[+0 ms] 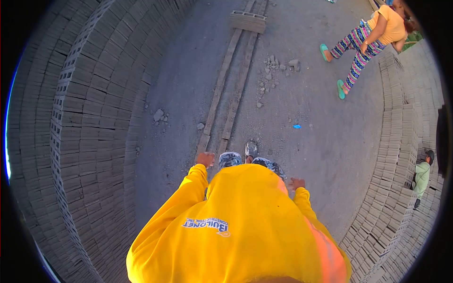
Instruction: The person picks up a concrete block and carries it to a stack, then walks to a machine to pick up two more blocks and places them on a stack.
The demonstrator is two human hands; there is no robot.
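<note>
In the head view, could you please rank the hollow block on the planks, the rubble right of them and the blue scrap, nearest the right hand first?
1. Blue scrap, ahead of the right hand
2. Rubble, ahead left
3. Hollow block, far ahead

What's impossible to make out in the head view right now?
All in the head view:
- Planks: far end cut off by the top edge.
- Trousers: upper part hidden by the shirt.
- Left hand, right hand: fingertips too small.
- Blue scrap: too small to identify.
</note>
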